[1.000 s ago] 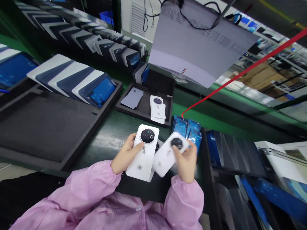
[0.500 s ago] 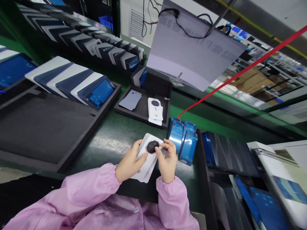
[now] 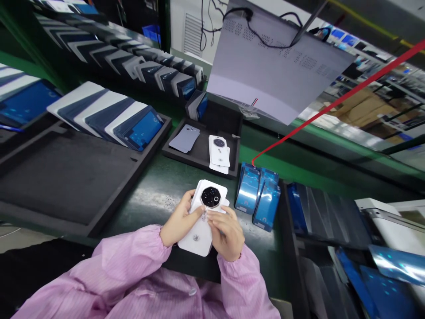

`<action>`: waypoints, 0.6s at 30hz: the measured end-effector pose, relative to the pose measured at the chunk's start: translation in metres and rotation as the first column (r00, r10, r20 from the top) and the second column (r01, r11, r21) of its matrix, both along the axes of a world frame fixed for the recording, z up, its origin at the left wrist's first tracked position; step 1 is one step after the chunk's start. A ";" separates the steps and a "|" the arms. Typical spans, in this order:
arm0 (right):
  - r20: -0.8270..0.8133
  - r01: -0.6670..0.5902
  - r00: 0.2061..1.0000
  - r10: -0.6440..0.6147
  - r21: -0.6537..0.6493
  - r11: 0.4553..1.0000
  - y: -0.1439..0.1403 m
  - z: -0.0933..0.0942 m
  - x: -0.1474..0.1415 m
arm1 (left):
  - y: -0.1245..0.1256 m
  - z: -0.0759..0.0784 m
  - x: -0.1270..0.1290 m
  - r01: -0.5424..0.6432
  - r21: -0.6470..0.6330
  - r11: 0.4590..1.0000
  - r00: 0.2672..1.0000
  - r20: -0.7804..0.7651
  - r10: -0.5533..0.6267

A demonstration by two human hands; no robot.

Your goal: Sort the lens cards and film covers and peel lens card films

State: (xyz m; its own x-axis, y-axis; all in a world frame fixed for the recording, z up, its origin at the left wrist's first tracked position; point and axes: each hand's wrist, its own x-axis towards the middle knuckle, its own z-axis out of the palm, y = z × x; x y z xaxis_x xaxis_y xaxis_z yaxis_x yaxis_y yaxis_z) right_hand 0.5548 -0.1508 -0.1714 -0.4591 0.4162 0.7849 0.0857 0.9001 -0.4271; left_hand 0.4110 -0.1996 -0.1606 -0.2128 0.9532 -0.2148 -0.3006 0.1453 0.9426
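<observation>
While both hands close on it, a stack of white phone back covers sits squared above the green bench.

Where a second ago the right hand held one cover fanned out to the side, that cover now lies back on the stack — the left hand wraps its left edge, thumb on the top face, and the right hand's fingers curl over the right side, so the covers look gathered into one pile, camera ring up. Just beyond to the right lean blue-filmed pieces; farther off a black tray carries a grey cover and more white covers — behind, rows of filmed panels.
</observation>
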 end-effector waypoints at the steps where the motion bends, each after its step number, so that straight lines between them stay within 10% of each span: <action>1: -0.027 -0.003 1.000 0.002 -0.005 1.000 0.000 -0.001 0.000 | 0.000 -0.001 0.000 0.005 0.000 1.000 1.000 0.015 -0.005; 18: 0.082 -0.019 0.997 0.015 0.044 0.999 0.001 0.004 0.005 | -0.004 -0.003 0.000 -0.019 0.048 0.999 0.997 -0.068 0.023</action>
